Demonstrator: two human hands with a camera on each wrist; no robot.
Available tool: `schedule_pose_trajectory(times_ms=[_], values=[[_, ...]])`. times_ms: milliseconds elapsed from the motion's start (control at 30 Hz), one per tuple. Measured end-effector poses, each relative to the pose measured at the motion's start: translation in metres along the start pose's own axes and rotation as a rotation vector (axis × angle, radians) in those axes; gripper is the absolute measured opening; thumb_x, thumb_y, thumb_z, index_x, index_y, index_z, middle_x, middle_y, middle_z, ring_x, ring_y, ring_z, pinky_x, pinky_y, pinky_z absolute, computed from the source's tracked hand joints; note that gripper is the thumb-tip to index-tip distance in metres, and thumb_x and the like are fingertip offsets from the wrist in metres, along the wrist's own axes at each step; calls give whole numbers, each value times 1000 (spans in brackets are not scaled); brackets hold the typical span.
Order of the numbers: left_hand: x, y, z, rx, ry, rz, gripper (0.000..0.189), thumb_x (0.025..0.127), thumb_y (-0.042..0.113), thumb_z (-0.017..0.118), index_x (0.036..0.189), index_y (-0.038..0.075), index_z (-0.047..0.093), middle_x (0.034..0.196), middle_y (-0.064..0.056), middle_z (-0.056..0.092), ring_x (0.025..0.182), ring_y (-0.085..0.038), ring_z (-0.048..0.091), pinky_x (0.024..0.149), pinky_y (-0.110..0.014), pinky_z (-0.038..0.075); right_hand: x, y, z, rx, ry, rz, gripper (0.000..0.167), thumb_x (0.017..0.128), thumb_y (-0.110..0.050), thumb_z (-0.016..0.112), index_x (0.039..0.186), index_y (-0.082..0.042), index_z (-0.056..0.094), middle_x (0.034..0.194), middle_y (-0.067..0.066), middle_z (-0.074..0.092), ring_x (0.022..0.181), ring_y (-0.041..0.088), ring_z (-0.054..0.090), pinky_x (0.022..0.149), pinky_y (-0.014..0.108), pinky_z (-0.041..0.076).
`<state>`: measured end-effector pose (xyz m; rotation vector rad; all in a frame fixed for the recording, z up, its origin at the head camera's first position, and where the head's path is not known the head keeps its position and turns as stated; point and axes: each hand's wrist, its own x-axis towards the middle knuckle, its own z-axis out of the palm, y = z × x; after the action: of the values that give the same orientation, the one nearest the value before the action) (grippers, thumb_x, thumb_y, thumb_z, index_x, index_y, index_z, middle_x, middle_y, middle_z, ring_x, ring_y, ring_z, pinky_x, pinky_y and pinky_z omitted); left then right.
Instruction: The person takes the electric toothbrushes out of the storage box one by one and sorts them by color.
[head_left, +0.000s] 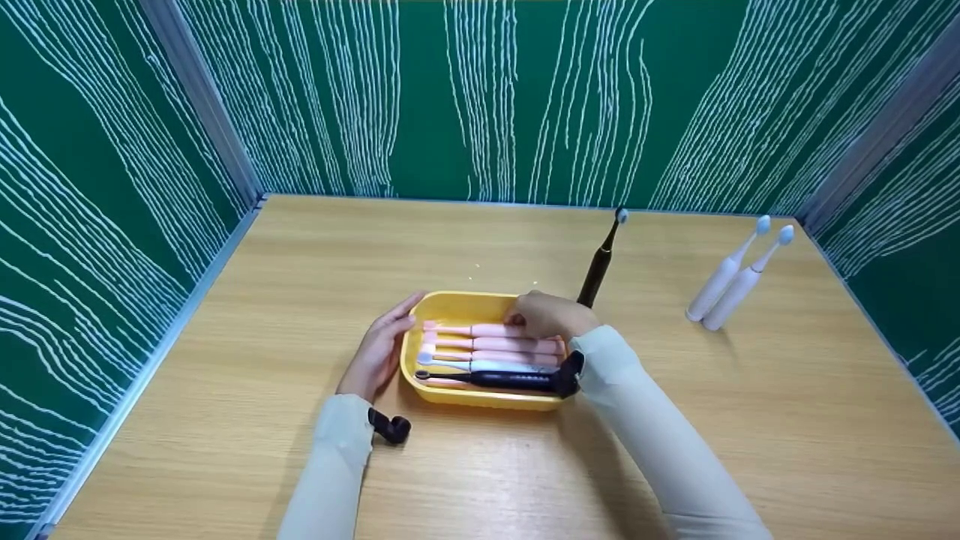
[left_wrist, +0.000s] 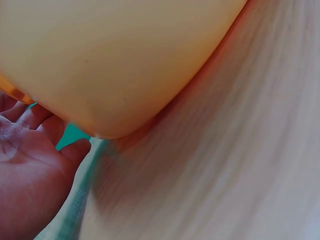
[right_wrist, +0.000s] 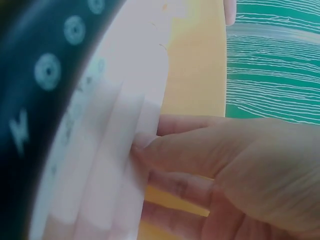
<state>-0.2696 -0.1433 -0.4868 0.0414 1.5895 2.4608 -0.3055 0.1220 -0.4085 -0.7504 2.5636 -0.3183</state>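
A yellow plastic basket (head_left: 480, 403) holds a row of electric toothbrushes lying on their sides, heads to the left. My right hand (head_left: 551, 315) reaches over its far right part and pinches the handle of the farthest pink toothbrush (head_left: 491, 330). In the right wrist view, thumb and fingers meet at that handle's edge. Nearer lie more pink ones, a pale blue toothbrush (head_left: 480, 366) and a black toothbrush (head_left: 510, 379). At the basket's left end, my left hand (head_left: 379, 352) touches the outer wall with fingers extended, the thumb tip at the rim.
A black toothbrush (head_left: 596, 274) stands upright behind my right hand. Two white toothbrushes (head_left: 731, 289) stand upright side by side farther right. Green walls with white wavy lines enclose the wooden table (head_left: 300, 255) at the back and sides. Small pale specks lie behind the basket.
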Motion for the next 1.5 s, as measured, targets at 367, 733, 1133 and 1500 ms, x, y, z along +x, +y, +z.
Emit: schedule_pose_trajectory(times_ms=[367,733,1133,1500], values=[[-1,0,-1,51,-17,11,49,97,0,37,147,-1,34,159,-11,25,149,-23,16,122,-36,18,-2,-2,1,44,15,14,26,89,8,53,92,-10,71,79,5,57,70,17,45,61,25,36],[-2,1,0,35,-9,9,49,97,0,38,146,0,35,159,-10,25,148,-24,19,121,-36,21,-5,-7,1,-3,12,37,23,88,9,51,83,-7,66,69,1,44,68,18,43,61,26,35],[-2,1,1,20,12,-3,49,97,0,39,146,2,37,157,-9,29,146,-22,24,121,-34,24,-5,-8,1,-16,14,38,19,91,3,53,92,-9,68,77,3,54,71,19,50,62,26,39],[-1,0,-1,27,-25,9,50,97,1,37,147,0,34,158,-12,26,146,-26,24,121,-37,23,-6,-6,-2,-107,60,-2,27,83,9,56,98,-10,69,94,7,63,83,21,51,73,31,45]])
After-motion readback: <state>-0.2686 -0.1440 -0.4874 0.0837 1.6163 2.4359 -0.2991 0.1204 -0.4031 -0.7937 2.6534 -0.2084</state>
